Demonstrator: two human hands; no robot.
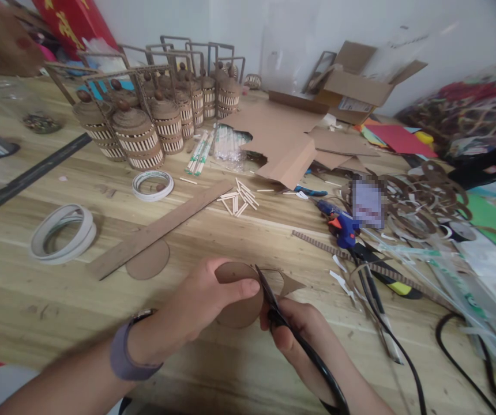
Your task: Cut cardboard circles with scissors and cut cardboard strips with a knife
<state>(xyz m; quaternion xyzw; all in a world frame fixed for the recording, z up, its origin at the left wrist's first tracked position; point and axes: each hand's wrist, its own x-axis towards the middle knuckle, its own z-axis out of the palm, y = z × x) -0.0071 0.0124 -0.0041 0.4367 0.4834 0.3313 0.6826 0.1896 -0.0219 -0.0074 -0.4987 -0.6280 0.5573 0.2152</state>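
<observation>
My left hand grips a round piece of brown cardboard, the thumb lying across its top. Black-handled scissors are in my right hand, their blades at the right edge of the disc. A thin offcut of cardboard sticks out beyond the blades. To the left, a second cardboard disc lies on the table, partly under a long flat cardboard strip.
Rolls of tape lie at left. Small cardboard lanterns stand at the back left. Short sticks are scattered mid-table. A blue glue gun, a corrugated strip and cables lie at right. A cardboard sheet is behind.
</observation>
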